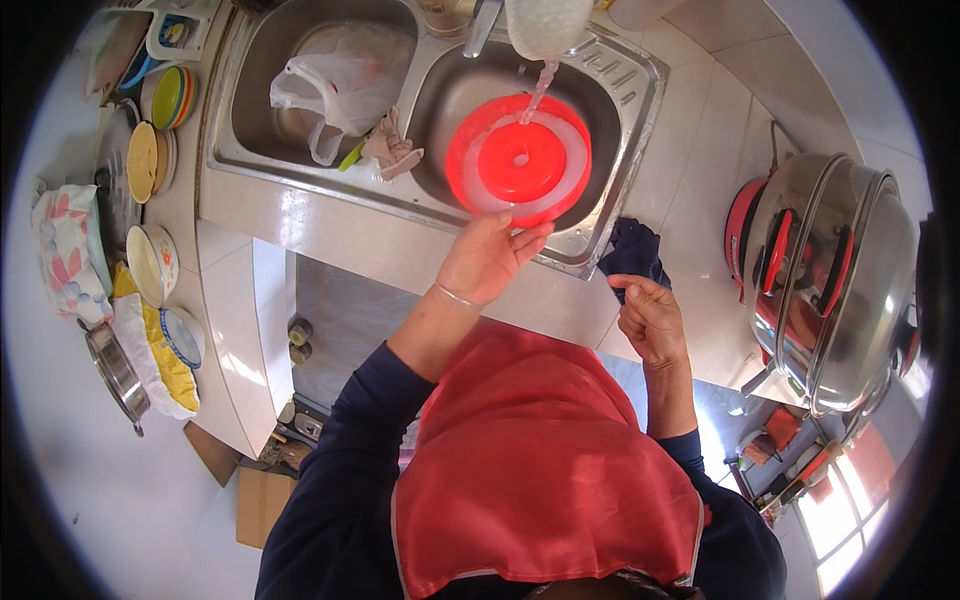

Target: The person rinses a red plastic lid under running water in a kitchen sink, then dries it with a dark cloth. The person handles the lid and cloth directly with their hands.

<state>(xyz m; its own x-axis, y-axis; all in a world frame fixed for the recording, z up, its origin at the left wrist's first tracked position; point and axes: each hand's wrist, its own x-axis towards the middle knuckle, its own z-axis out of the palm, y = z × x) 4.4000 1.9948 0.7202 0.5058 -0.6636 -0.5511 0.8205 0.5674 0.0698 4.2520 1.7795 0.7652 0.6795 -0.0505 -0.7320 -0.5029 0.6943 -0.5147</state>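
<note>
A round red plastic piece (523, 161), with a raised centre and a ring-shaped channel, is in the right sink basin (600, 135). A stream of water (539, 94) falls onto it from a pale, textured vessel (549, 26) at the top of the view; what holds that vessel cannot be seen. My left hand (491, 256) has its fingers at the near rim of the red piece, with the thumb uppermost. My right hand (649, 315) is over the counter edge, its fingers curled and index finger extended, beside a dark blue cloth (636, 251).
The left basin (262, 97) holds a plastic bag (337, 94). A beige cloth (391, 147) and a green-handled tool (351, 156) lie on the divider. Bowls (152, 262) line the left counter. A large steel steamer (847, 277) stands at right. The faucet (482, 28) overhangs the sink.
</note>
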